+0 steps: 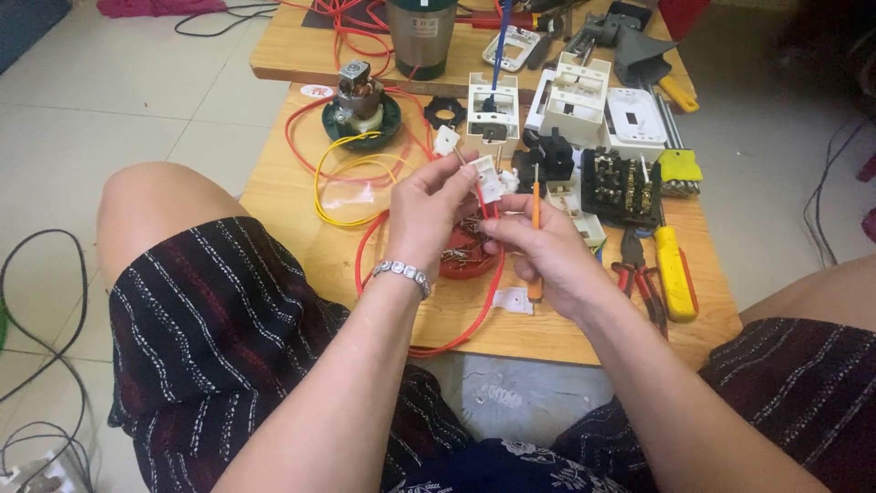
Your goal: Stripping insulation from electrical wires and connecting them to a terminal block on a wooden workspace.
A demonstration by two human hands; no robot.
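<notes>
My left hand holds a small white plastic switch part up over the low wooden table, with a red wire running down from it. My right hand grips an orange-handled screwdriver upright, its tip close beside the white part. Below both hands sits a red dish holding several small metal screws. A red wire loop curls across the table under my wrists.
A small electric motor on a green base, yellow wire, white socket housings, a black terminal block, red-handled pliers and a yellow-handled tool crowd the table. Black cables lie on the tiled floor at left.
</notes>
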